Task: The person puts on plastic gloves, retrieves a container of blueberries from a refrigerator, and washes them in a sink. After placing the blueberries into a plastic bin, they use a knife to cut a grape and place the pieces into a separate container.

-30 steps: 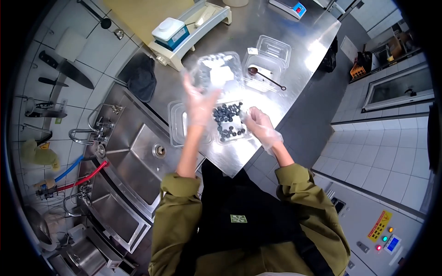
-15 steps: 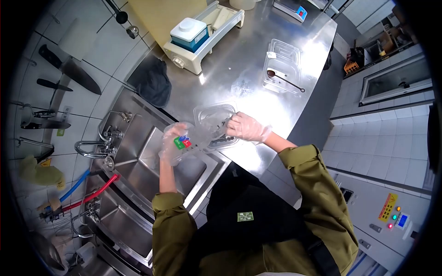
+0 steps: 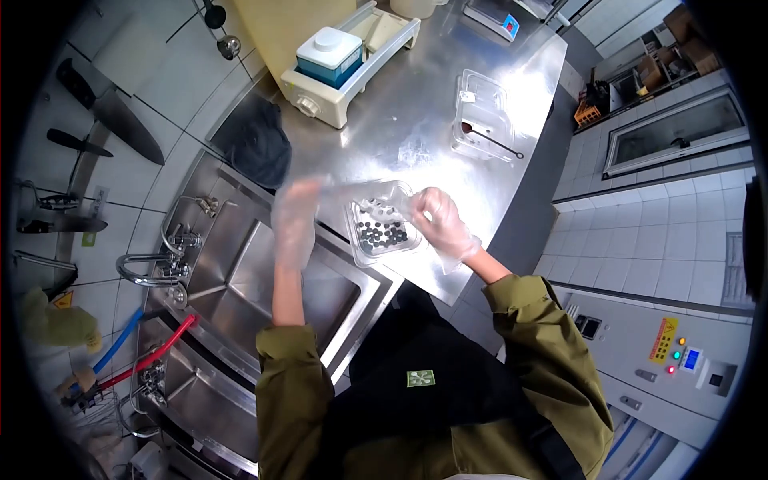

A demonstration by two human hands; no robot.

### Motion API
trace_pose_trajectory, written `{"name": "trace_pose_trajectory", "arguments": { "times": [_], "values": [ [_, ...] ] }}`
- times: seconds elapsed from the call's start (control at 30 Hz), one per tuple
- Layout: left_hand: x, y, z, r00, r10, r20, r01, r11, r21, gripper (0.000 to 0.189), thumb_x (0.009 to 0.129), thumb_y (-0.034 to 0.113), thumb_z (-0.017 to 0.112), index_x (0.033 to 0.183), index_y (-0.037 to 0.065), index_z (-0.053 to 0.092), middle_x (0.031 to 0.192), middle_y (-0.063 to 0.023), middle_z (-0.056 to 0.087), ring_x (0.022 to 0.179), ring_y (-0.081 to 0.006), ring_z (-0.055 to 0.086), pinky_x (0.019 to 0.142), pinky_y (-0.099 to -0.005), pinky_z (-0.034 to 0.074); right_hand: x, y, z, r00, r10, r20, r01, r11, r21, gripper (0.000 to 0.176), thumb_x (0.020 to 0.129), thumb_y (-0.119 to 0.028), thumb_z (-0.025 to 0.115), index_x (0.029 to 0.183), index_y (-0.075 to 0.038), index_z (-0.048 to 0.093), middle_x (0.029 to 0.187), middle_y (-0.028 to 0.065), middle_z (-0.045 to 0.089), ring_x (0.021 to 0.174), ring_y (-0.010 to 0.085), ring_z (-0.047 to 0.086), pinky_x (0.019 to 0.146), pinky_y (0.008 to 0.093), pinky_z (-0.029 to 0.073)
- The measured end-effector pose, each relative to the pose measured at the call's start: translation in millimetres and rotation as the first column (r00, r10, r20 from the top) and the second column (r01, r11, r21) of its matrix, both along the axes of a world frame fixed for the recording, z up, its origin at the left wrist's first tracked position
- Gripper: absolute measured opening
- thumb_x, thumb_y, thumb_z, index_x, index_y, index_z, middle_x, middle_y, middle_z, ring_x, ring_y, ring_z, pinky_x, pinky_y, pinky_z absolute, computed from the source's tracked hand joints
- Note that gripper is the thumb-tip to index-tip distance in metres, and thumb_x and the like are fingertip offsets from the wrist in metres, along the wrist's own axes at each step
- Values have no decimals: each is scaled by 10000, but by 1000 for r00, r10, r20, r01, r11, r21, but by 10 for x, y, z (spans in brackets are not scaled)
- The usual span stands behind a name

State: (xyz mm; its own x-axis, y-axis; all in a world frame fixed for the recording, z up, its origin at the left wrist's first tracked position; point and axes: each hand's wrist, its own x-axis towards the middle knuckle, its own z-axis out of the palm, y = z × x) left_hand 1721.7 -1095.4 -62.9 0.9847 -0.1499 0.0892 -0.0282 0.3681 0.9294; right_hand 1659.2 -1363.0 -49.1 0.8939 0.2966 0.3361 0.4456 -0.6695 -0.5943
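A clear plastic container (image 3: pixel 353 244) stands on the steel counter beside the sink, with many small dark round pieces (image 3: pixel 382 235) in it. Smeared by motion, my gloved left hand (image 3: pixel 296 220) is raised over the sink edge, left of the container. A clear plastic lid (image 3: pixel 348 192), blurred and tilted nearly edge-on, stretches from its fingers across the container's far side. My gloved right hand (image 3: pixel 440 222) is at the container's right rim, thumb and fingers pinched together; I cannot tell what is between them.
Steel sinks (image 3: pixel 296 276) with taps lie at the left. Another clear container (image 3: pixel 484 100) has a long-handled spoon (image 3: pixel 496 142) across it. Farther back are a cream-coloured device (image 3: pixel 320 94) holding a blue box, and a scale (image 3: pixel 492 20). Knives (image 3: pixel 128 124) hang on the tiled wall; a dark cloth (image 3: pixel 260 144) lies nearby.
My left hand has risen away from the container with the lid, which tilted edge-on, and its coloured labels no longer show. The dark pieces are now plainly visible. My right hand moved slightly right.
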Motion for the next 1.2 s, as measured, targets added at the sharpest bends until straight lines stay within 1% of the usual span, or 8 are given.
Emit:
{"name": "trace_pose_trajectory", "arguments": {
  "times": [0.17,0.2,0.37,0.47,0.63,0.77,0.87,1.2],
  "values": [
    [179,-237,627,771,-447,453,102,790,605,193,898,70,529,1054,24,634,1338,-109,454,1268,-179,414,1037,-313,324,-19,188,698,694,55,-718,547,608,576,148,932,-200,512,1004,-72,493,1015,81,505,947,181,524,840,346,446],
    [157,-253,517,857,-412,310,209,828,520,222,895,75,541,1103,26,602,1358,-119,433,1287,-183,386,1050,-322,307,-5,187,765,592,204,-780,665,423,615,171,944,-223,509,1033,-80,478,1051,80,508,974,179,523,862,350,446],
    [-296,-511,455,872,-186,-452,310,926,217,715,881,222,623,1395,41,160,1305,-185,463,1147,-207,505,954,-313,412,-80,84,336,671,413,-615,495,368,787,357,961,-355,482,1148,-58,416,1234,111,479,1098,217,511,873,374,463],
    [-298,-662,14,941,-19,-339,134,938,320,704,856,285,648,1365,24,237,1185,-159,562,988,-210,589,841,-309,472,-79,115,438,628,429,-649,552,342,760,452,964,-365,471,1263,-45,360,1314,127,430,1117,216,505,827,352,484],
    [-153,-730,-2,942,153,-300,21,862,507,633,877,329,599,1357,56,290,1089,-176,610,951,-235,615,825,-321,473,95,263,471,701,45,-711,498,683,535,434,970,-219,429,1315,14,309,944,114,621,600,138,590,565,256,490],
    [146,-693,238,929,282,-240,-104,820,563,595,886,322,578,1348,58,312,1057,-195,619,942,-269,619,845,-363,466,446,252,169,737,-115,-666,503,752,426,447,966,-211,425,1334,30,343,754,84,595,502,103,544,446,240,450],
    [796,-500,-545,870,395,-294,-166,798,579,573,876,359,585,1305,26,403,967,-162,630,814,-224,632,749,-338,502,543,10,72,770,-159,-618,517,724,457,437,937,-197,400,1329,-5,399,710,76,599,518,122,537,530,277,460],
    [772,-515,-129,806,-253,-536,291,957,-14,450,906,337,573,1243,43,521,1062,-68,606,937,-141,556,782,-258,462,780,-54,80,876,26,-482,153,932,328,342,942,-281,396,1068,-12,564,696,96,578,585,171,520,598,322,435]
  ]
}}
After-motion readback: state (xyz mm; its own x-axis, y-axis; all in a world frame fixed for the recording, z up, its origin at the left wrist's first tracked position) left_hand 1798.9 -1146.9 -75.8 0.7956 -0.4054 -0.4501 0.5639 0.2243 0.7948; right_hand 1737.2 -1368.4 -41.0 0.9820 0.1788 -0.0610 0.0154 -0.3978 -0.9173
